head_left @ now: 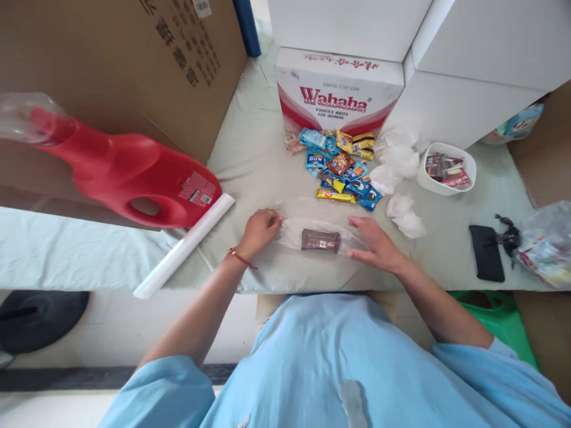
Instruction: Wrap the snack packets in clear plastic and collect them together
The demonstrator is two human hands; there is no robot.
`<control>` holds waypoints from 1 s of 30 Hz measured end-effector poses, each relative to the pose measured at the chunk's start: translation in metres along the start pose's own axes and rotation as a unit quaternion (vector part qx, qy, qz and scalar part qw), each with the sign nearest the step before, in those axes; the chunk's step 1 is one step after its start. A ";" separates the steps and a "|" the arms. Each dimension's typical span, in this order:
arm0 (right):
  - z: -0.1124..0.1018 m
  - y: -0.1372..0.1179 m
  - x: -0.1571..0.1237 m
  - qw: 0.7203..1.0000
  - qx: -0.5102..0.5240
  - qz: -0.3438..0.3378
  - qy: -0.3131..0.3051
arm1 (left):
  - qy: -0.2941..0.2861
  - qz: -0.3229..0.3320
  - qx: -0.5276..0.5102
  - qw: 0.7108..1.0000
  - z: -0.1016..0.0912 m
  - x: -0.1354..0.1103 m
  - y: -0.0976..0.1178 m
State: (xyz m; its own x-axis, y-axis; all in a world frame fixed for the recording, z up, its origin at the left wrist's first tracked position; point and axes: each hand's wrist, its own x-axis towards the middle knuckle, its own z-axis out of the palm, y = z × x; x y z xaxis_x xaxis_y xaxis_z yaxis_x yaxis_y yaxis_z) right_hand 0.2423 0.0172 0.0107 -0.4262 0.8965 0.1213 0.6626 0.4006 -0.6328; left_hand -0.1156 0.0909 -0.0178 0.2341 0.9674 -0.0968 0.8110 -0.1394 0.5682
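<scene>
A brown-wrapped snack bar (320,241) lies on a sheet of clear plastic film (289,230) near the table's front edge. There may be more than one bar in the stack; I cannot tell. My left hand (261,230) pinches the film's left end between thumb and fingers. At the other end, my right hand (377,245) is open, thumb and fingers spread around the film's right edge. Just beyond the film is a pile of small wrapped snacks (341,163) in blue, yellow and orange, with a yellow snack stick (336,195) at its near side.
Crumpled white film wads (405,215) lie right of the pile, beside a white tub (447,187) of snacks. A white roll (185,246) overhangs the front edge near a red jug (134,172). A Wahaba-style carton (339,92) stands behind; a black phone (486,252) lies right.
</scene>
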 end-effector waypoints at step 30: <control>0.034 0.000 0.166 0.968 -0.209 -0.022 -0.138 | 0.033 0.115 0.099 0.988 0.076 -0.060 0.091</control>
State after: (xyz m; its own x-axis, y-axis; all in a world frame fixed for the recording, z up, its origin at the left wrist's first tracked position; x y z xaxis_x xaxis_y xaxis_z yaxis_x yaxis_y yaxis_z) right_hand 0.1511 0.1597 0.0050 -0.5706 0.8145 -0.1044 0.8061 0.5313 -0.2607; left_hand -0.0151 0.0046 -0.0229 0.3940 0.9162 0.0724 0.8310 -0.3888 0.3978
